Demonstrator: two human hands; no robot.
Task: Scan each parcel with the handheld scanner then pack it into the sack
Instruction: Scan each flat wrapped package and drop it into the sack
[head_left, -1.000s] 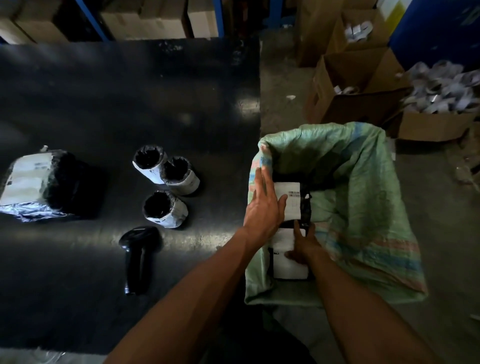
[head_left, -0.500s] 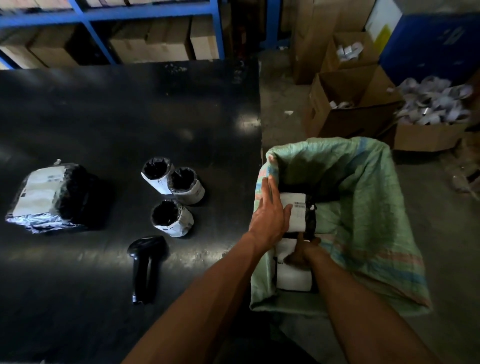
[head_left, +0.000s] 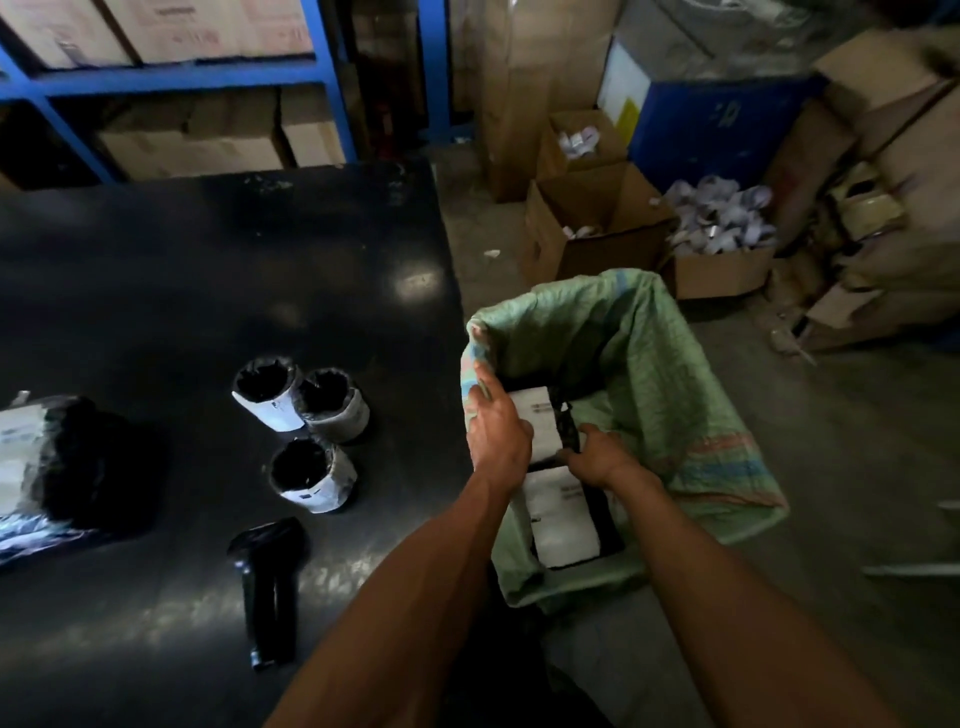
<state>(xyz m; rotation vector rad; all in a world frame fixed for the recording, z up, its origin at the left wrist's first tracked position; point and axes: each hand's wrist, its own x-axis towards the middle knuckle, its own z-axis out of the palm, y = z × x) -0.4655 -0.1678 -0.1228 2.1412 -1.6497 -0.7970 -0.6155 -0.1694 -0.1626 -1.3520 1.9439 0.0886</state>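
Two hands in sack (head_left: 649, 364) | step: packing | left hand (head_left: 496, 431) flat and open on upper parcel (head_left: 537, 423), right hand (head_left: 602, 457) gripping its edge | next, I judge: scanner (head_left: 270, 587) from table (head_left: 208, 260), three rolled parcels (head_left: 301, 431) remain.

Single head-worn wide-angle view, looking forward and steeply down, close over the dark table (head_left: 208, 270) edge and open sack (head_left: 649, 364), blue shelving (head_left: 322, 78) beyond.

The person is wearing nothing on the forearms: both are showing bare, without sleeves. The left hand (head_left: 496, 431) and right hand (head_left: 602, 457) are wearing no gloves.
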